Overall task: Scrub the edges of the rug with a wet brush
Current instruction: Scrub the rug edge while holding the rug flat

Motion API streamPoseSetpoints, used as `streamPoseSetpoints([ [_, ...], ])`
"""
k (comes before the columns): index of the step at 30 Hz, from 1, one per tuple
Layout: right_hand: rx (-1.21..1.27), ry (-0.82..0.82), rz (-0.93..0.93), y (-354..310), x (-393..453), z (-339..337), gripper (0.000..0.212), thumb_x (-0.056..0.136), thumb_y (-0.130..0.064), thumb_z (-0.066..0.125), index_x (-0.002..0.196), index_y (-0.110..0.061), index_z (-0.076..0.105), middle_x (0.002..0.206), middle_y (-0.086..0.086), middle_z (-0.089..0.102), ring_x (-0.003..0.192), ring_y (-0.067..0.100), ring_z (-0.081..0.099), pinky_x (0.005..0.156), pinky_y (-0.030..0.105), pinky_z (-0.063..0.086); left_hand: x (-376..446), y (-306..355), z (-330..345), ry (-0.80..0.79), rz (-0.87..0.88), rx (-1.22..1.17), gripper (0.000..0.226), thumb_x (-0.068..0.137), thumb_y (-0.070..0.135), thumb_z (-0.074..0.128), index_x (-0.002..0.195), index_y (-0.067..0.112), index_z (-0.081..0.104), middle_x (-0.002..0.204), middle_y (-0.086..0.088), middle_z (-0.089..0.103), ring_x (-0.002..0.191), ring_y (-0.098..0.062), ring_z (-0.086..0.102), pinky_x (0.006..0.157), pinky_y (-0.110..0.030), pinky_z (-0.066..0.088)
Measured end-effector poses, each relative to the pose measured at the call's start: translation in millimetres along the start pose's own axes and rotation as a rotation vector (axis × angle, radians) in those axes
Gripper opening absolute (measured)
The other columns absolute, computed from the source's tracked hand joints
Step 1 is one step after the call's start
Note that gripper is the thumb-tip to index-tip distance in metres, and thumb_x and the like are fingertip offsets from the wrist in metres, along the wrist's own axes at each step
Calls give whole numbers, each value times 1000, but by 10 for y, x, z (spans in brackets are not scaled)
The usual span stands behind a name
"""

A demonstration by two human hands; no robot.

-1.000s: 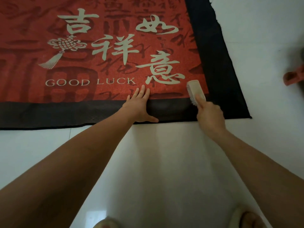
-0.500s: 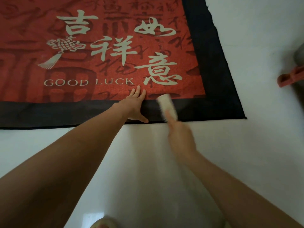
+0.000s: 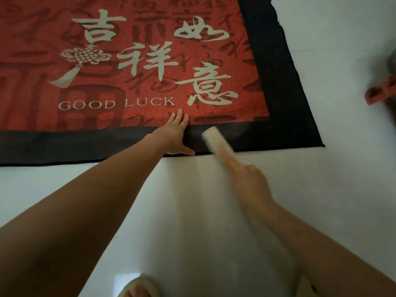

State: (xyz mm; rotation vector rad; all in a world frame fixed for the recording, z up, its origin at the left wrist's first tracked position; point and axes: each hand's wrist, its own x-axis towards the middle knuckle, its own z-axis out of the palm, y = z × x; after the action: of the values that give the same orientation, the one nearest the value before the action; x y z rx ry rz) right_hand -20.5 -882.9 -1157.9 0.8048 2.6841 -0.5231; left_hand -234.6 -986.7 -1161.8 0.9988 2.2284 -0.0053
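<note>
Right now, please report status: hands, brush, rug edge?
Left hand flat on rug, pinning black border. Right hand grips brush on near edge. Nothing in the way.

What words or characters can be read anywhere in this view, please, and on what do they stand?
"GOOD LUCK": pale capitals on the red field of the rug.
"吉祥如意": large pale characters on the same red field.
Darker brush-script characters in the red background: too faint to read.
The brush: blurred, no label visible.
</note>
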Motion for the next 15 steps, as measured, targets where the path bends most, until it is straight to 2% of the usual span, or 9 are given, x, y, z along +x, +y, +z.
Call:
streamPoseSetpoints([
  [2,132,133,205,134,103,-125,68,97,-8,37,151,-44,18,99,19,64,87,37,61,74,40,47,-2,18,25,9,1,9,118,83,50,71,154,15,-16,160,-7,-26,149,-26,-18,122,-47,11],
  [3,189,167,247,1,60,-106,67,97,-6,37,152,-40,20,102,20,64,88,36,61,76,41,48,-10,19,35,6,-1,16,117,83,51,70,154,15,-16,160,-7,-26,149,-27,-18,122,-47,10],
  [5,206,103,192,-418,-76,53,73,95,-3,36,153,-39,11,99,17,65,87,34,63,76,42,50,-8,-1,44,7,-1,43,116,84,53,68,154,16,-16,160,-7,-26,149,-27,-17,122,-49,5],
  [8,58,19,-89,-511,-155,192,82,92,-4,37,151,-45,-2,89,14,65,81,31,64,70,39,49,-30,-53,44,8,-56,62,112,84,59,65,154,27,-16,160,-3,-29,148,-29,-22,117,-60,-4],
  [9,7,21,-94,-340,-55,131,81,92,-5,37,152,-44,-1,90,14,65,81,32,64,69,39,48,-46,-56,67,0,-77,41,111,83,61,64,154,32,-16,159,-2,-31,147,-30,-24,115,-63,-7],
  [10,-10,38,-15,-132,78,20,76,94,-7,37,153,-42,4,93,15,65,83,32,63,68,38,46,-63,-43,89,-9,-91,14,110,83,63,64,153,36,-16,157,-2,-33,145,-31,-27,113,-65,-9],
  [12,123,163,192,50,185,-118,65,98,-9,37,153,-37,17,101,18,65,88,34,62,71,39,46,-80,-27,106,-10,-108,-2,106,84,63,62,152,40,-15,157,-4,-34,144,-33,-30,112,-67,-11],
  [13,178,191,226,-45,147,-90,63,98,-8,37,153,-35,20,103,20,64,90,35,61,74,39,47,-89,-54,110,0,-110,7,103,84,64,61,153,41,-13,157,-5,-34,143,-35,-31,112,-66,-12],
  [15,174,137,166,-375,-9,47,69,96,-6,36,153,-38,13,101,19,64,89,35,61,76,39,47,-98,-163,59,37,-96,49,97,85,65,58,154,43,-7,157,-7,-33,142,-36,-33,113,-65,-14],
])
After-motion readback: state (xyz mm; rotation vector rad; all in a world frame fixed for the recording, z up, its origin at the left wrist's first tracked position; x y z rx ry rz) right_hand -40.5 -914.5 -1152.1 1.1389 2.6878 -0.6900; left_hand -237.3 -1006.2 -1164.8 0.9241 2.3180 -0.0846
